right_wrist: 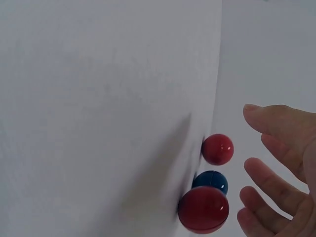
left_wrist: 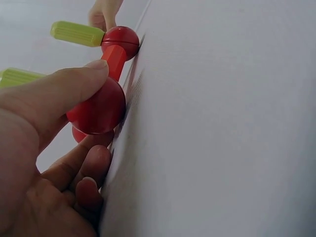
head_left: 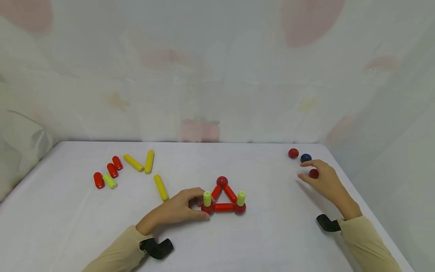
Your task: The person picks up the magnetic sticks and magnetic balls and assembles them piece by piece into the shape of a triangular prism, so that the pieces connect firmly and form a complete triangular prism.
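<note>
A triangle of red rods (head_left: 223, 207) and red balls (head_left: 222, 181) lies flat in the middle of the table. Upright on its two near corner balls stand short lime-green rods (head_left: 241, 198). My left hand (head_left: 180, 207) holds the near-left corner ball (left_wrist: 98, 108) between thumb and fingers. On the right, my right hand (head_left: 324, 181) hovers with fingers spread and thumb apart, beside a loose red ball (right_wrist: 203, 210). The right wrist view shows a gap between fingers and ball. Just beyond are a blue ball (head_left: 306, 158) and another red ball (head_left: 293, 153).
At the table's left lie several short rods, red ones (head_left: 99, 180) and a lime-green one (head_left: 110, 181). Longer yellow rods (head_left: 133, 163) lie beside them, one yellow rod (head_left: 161, 187) close to my left hand. A patterned cloth (head_left: 217, 75) hangs behind the table (head_left: 265, 241).
</note>
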The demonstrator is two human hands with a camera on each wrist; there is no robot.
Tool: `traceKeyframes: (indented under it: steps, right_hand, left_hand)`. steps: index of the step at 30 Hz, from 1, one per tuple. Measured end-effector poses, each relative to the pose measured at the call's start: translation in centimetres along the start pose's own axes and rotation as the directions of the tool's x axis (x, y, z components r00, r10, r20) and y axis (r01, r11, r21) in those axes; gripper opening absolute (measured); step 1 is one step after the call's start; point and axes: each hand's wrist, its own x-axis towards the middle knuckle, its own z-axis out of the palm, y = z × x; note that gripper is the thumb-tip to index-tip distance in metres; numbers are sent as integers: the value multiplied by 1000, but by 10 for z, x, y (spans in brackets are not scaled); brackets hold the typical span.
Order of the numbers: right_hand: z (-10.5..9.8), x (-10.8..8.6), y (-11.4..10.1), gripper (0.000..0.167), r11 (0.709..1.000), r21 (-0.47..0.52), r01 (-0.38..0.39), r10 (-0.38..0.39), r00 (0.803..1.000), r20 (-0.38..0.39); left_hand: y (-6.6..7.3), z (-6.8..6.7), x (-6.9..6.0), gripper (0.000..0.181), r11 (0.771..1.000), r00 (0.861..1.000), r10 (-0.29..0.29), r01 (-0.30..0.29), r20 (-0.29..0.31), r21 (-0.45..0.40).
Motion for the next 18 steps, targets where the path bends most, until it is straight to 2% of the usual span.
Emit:
traceKeyframes:
  steps: [7,14,18]
  right_hand:
    - [1,2,12,43,999,-37,-35,36,999,16]
    - [2,1,19,44,993,-46,-106,110,990,85]
    - [3,1,23,43,993,-39,-112,116,987,108]
  left_hand:
    - [-2,0,1,31,1000,1000,0,0,-1,-9]
    - [-3,0,1,30,1000,1000,2,-2,-5,-23]
    - [-2,0,1,30,1000,1000,-6,6,-6,-30]
